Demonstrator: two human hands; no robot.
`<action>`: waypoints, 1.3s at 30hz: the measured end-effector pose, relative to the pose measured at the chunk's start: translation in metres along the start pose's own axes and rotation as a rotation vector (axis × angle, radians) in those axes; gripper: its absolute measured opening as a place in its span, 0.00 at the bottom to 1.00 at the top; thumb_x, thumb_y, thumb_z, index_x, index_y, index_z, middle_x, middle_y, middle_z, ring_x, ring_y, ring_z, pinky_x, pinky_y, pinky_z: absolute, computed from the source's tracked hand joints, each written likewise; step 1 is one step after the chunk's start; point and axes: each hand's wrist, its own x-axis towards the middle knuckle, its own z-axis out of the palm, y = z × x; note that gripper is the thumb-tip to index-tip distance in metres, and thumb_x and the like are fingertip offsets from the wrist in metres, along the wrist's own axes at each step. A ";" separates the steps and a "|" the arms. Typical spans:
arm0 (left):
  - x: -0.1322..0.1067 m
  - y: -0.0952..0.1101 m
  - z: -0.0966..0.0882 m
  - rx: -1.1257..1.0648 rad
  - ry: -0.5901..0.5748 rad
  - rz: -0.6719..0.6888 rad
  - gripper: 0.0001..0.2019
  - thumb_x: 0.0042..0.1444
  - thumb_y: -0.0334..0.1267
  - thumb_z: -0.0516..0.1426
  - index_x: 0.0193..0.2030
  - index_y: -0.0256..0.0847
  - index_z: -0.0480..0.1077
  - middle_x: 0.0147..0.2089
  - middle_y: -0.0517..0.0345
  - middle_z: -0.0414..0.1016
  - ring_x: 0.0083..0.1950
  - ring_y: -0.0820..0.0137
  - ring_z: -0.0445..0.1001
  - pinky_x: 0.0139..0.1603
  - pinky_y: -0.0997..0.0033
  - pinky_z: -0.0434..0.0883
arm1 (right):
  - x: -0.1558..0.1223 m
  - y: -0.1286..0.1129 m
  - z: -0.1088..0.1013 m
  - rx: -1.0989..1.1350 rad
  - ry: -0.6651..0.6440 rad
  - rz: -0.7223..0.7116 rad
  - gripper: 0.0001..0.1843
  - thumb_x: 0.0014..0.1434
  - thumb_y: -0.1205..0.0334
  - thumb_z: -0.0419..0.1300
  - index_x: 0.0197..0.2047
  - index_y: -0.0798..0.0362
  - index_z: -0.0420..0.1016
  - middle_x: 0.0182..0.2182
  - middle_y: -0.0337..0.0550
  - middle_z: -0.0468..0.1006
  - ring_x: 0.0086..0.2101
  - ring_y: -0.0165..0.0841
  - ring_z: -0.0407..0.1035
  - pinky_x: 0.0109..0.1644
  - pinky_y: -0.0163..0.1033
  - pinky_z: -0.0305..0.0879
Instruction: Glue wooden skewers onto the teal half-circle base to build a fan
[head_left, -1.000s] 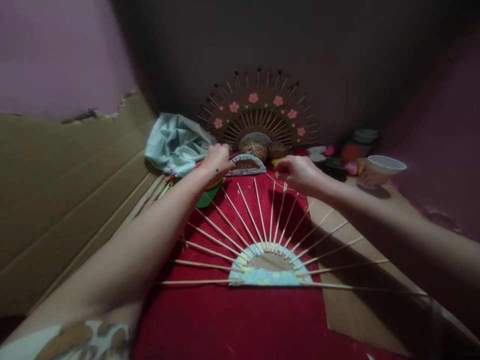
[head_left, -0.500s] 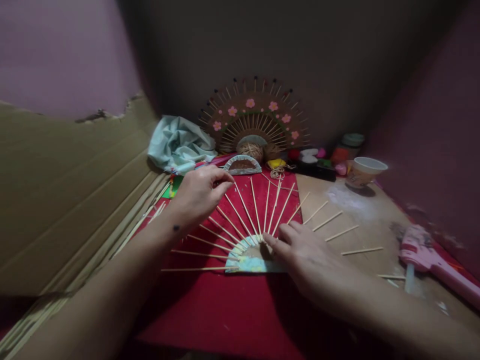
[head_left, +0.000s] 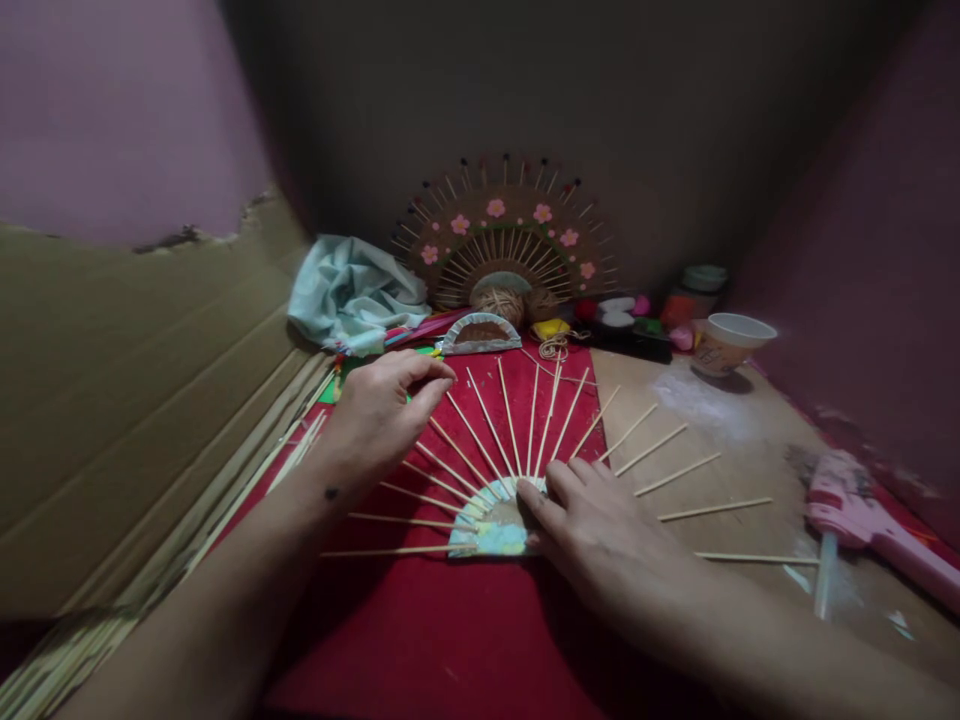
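Note:
A half-made fan (head_left: 491, 520) lies on the red cloth (head_left: 465, 640): thin wooden skewers spread out from a half-round blue and green patterned base. My right hand (head_left: 600, 525) lies flat on the right part of that base, fingers stretched out and pressing it down. My left hand (head_left: 382, 405) hovers over the skewers on the left, its thumb and fingers pinched together at a skewer's tip. A finished brown fan (head_left: 510, 240) with pink flowers stands upright against the back wall.
A cardboard sheet (head_left: 127, 380) leans along the left side. Light blue cloth (head_left: 352, 290), twine balls (head_left: 501, 302), a small half-round piece (head_left: 480, 335), a paper cup (head_left: 726, 342) and coloured bits sit at the back. A pink glue gun (head_left: 862, 520) rests on brown board at right.
My right hand came back from the far skewer tips and settled flat on the fan's base. My left hand drew back from the back pieces to the left skewers.

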 end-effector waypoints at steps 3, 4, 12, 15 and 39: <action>-0.001 0.001 0.004 -0.025 -0.061 0.041 0.08 0.57 0.35 0.55 0.35 0.38 0.76 0.38 0.55 0.79 0.40 0.69 0.74 0.45 0.68 0.69 | 0.000 0.000 0.000 0.006 0.021 -0.002 0.10 0.60 0.60 0.59 0.44 0.54 0.70 0.34 0.45 0.70 0.33 0.38 0.60 0.35 0.43 0.51; -0.002 0.002 0.007 -0.028 -0.110 0.066 0.08 0.58 0.35 0.55 0.36 0.38 0.76 0.37 0.54 0.78 0.40 0.68 0.74 0.45 0.68 0.69 | -0.001 0.000 0.000 0.016 0.026 -0.003 0.10 0.60 0.60 0.59 0.44 0.54 0.70 0.34 0.45 0.70 0.33 0.38 0.60 0.35 0.43 0.51; -0.016 0.015 0.038 0.128 -0.547 0.271 0.11 0.61 0.36 0.53 0.36 0.37 0.77 0.36 0.51 0.72 0.40 0.66 0.67 0.41 0.66 0.66 | -0.010 0.007 0.008 0.139 0.044 -0.004 0.07 0.62 0.69 0.53 0.43 0.53 0.69 0.33 0.43 0.67 0.31 0.34 0.58 0.34 0.39 0.51; -0.018 0.017 0.041 0.173 -0.569 0.279 0.12 0.61 0.36 0.52 0.35 0.37 0.76 0.36 0.50 0.71 0.40 0.65 0.66 0.41 0.66 0.66 | -0.012 0.009 0.008 0.179 0.107 -0.002 0.12 0.63 0.71 0.50 0.47 0.54 0.69 0.33 0.44 0.67 0.32 0.35 0.58 0.34 0.40 0.54; 0.009 0.026 0.073 0.186 -0.605 0.483 0.06 0.60 0.34 0.54 0.35 0.40 0.73 0.37 0.55 0.67 0.41 0.67 0.63 0.37 0.70 0.60 | -0.007 0.020 0.003 0.221 0.141 -0.079 0.15 0.62 0.73 0.50 0.46 0.56 0.76 0.39 0.47 0.78 0.38 0.39 0.61 0.42 0.44 0.60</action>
